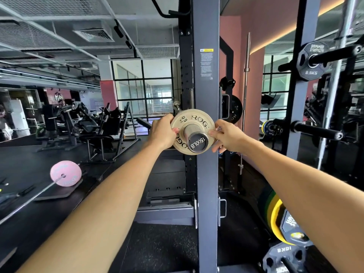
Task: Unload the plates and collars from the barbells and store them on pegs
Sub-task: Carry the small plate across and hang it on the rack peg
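Both hands, left hand (162,131) and right hand (226,135), grip opposite edges of a small white 0.5 kg plate (184,123) on the barbell sleeve (195,137); the rim behind looks hidden.

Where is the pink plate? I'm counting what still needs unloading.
The round pink plate sits low on the left of the head view, on a steel barbell lying on the black floor.

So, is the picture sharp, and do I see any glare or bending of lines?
Head view: the small plate and both hands, left and right, are sharp; the pink plate is slightly soft; wide-angle distortion bows the ceiling beams; bright windows wash out; a glint on the sleeve end.
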